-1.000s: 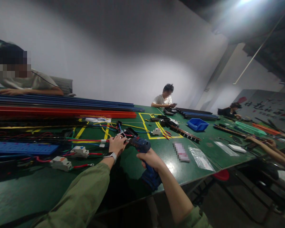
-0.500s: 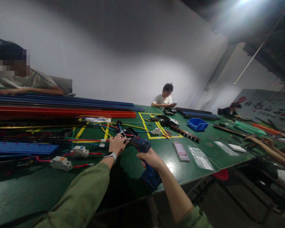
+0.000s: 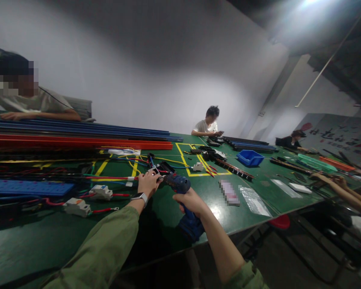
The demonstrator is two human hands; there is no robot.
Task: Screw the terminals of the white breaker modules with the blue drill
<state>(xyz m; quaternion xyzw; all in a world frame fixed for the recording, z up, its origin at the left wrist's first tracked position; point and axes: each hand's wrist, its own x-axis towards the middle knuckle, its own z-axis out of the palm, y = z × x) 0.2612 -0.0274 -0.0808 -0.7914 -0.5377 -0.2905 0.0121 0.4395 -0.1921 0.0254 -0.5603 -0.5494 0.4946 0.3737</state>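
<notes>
My right hand [image 3: 191, 200] is wrapped round the grip of a blue cordless drill [image 3: 180, 182], which lies level with its nose pointing left. The drill's tip meets a small dark part with a pale face [image 3: 154, 171], wired to several coloured cables. My left hand [image 3: 149, 184], with a watch on its wrist, has its fingers closed on that part; the part's kind is not clear. Left of it are red and yellow-green cables [image 3: 114, 178] and two white circuit breakers, one nearer [image 3: 77, 206] and one farther [image 3: 101, 192].
Long blue and red profiles [image 3: 78, 142] and a blue socket strip [image 3: 30, 187] lie at left. A blue bin [image 3: 249, 157], a phone [image 3: 229, 192] and a plastic bag [image 3: 255, 200] are at right. Co-workers sit around the green table [image 3: 204, 212].
</notes>
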